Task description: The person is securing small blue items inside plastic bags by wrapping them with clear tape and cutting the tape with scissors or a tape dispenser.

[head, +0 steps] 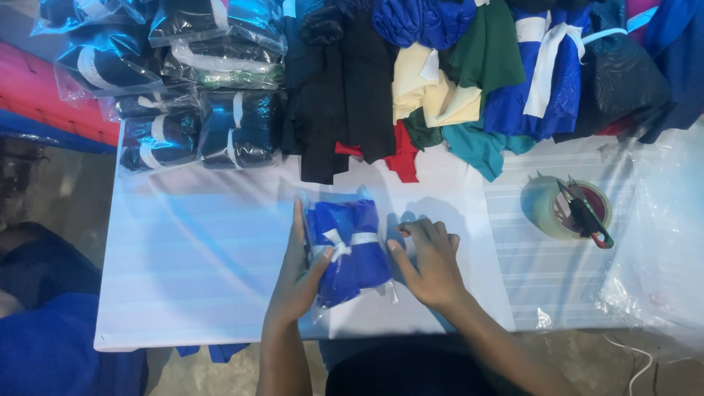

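A folded blue cloth tied with a white ribbon, inside a clear plastic bag (350,249), lies on the white table (198,271). My left hand (299,275) cups the bag's left side, thumb resting on the ribbon. My right hand (429,260) presses the bag's right edge flat against the table, fingers curled, thumb touching the plastic.
Several bagged dark cloth bundles (191,95) are stacked at the back left. Loose cloths in black, red, cream, green and blue (440,81) are piled along the back. A tape roll (557,209) with small snips (583,213) on it sits at right, beside clear plastic sheets (660,249).
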